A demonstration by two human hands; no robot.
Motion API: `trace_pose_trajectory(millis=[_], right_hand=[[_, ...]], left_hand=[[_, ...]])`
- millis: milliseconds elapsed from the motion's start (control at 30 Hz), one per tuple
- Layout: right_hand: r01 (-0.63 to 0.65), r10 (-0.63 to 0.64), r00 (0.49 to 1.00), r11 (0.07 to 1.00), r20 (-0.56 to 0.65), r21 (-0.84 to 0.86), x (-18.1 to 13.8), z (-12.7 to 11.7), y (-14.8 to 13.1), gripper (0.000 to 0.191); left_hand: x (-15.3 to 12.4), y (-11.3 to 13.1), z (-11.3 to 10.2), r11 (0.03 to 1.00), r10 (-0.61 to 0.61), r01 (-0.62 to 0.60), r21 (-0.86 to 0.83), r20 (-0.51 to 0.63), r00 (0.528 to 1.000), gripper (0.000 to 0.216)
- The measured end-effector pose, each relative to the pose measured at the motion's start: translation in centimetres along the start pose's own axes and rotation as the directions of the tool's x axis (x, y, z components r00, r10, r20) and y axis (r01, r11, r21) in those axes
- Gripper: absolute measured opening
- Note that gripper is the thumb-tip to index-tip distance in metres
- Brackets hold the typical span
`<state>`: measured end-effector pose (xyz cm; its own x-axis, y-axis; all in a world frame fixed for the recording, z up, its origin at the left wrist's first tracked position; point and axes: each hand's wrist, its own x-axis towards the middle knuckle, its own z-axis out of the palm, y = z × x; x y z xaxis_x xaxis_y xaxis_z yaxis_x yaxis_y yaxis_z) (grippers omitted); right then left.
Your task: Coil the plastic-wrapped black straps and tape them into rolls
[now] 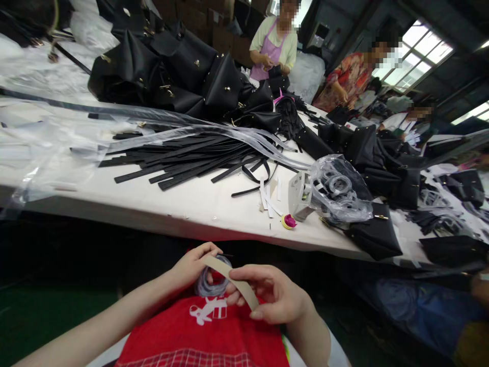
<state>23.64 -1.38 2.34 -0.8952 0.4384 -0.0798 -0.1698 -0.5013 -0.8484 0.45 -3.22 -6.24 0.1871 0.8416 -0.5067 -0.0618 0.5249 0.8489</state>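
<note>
Over the red apron point(198, 331), my left hand point(198, 262) is closed round a coiled, plastic-wrapped grey strap point(204, 286). My right hand point(280, 293) pinches a beige strip of card or tape point(246, 293) between thumb and fingers. That strip bends in front of the coil, its far end meeting my left fingertips. Whether the left fingers also grip the strip, I cannot tell. A thin dark end sticks out beside the left fingertips.
The white table point(191, 204) bears flat black straps point(191, 158), long plastic-covered strips point(244, 135) and black bags point(187, 61). A clear bag of coils point(340, 188) stands by a light grey box-shaped object point(298, 196). Several people work beyond, one wearing a purple apron point(273, 51).
</note>
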Motion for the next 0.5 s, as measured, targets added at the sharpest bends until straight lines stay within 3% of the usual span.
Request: trace_pose_trajectory(millis=[100, 167, 200, 233, 300, 333, 367, 400, 500], right_hand=[[0.019, -0.020, 1.000, 0.999, 0.014, 0.047, -0.1, -0.1, 0.7, 0.078], [0.028, -0.029, 0.999, 0.998, -0.019, -0.065, 0.2, -0.1, 1.1, 0.078], [0.038, -0.058, 0.993, 0.981, -0.100, -0.191, 0.4, -0.2, 1.3, 0.071], [0.046, -0.126, 0.970, 0.934, -0.207, -0.354, 0.7, -0.2, 1.5, 0.059], [0.027, -0.344, 0.870, 0.750, -0.354, -0.661, 1.2, -0.2, 1.9, 0.028], [0.016, -0.430, 0.826, 0.662, -0.363, -0.749, 1.4, -0.2, 2.0, 0.020], [0.023, -0.467, 0.815, 0.618, -0.344, -0.785, 1.4, -0.2, 2.1, 0.021], [0.059, -0.459, 0.832, 0.631, -0.311, -0.774, 1.4, -0.1, 2.1, 0.026], [0.187, -0.331, 0.924, 0.826, -0.190, -0.531, 0.9, 0.0, 1.9, 0.054]], left_hand=[[0.0, 0.0, -0.2, 0.999, 0.032, -0.031, 0.025, -0.041, 0.999, 0.042], [0.1, -0.1, -0.3, 0.998, 0.053, -0.052, 0.025, -0.060, 0.997, 0.043], [0.1, -0.3, -0.3, 0.999, 0.043, -0.042, 0.015, -0.057, 0.997, 0.045], [0.2, -0.5, -0.3, 1.000, 0.018, -0.018, 0.002, -0.045, 0.999, 0.047], [0.3, -0.7, -0.3, 0.999, -0.033, 0.033, -0.008, -0.009, 0.999, 0.050], [0.4, -0.8, -0.3, 0.999, -0.039, 0.039, -0.008, 0.002, 0.999, 0.050], [0.4, -0.8, -0.3, 0.999, -0.032, 0.032, -0.007, 0.010, 0.999, 0.050], [0.4, -0.8, -0.3, 1.000, -0.019, 0.020, -0.008, 0.016, 1.000, 0.049], [0.4, -0.6, -0.1, 1.000, 0.009, -0.008, -0.024, 0.026, 1.000, 0.048]])
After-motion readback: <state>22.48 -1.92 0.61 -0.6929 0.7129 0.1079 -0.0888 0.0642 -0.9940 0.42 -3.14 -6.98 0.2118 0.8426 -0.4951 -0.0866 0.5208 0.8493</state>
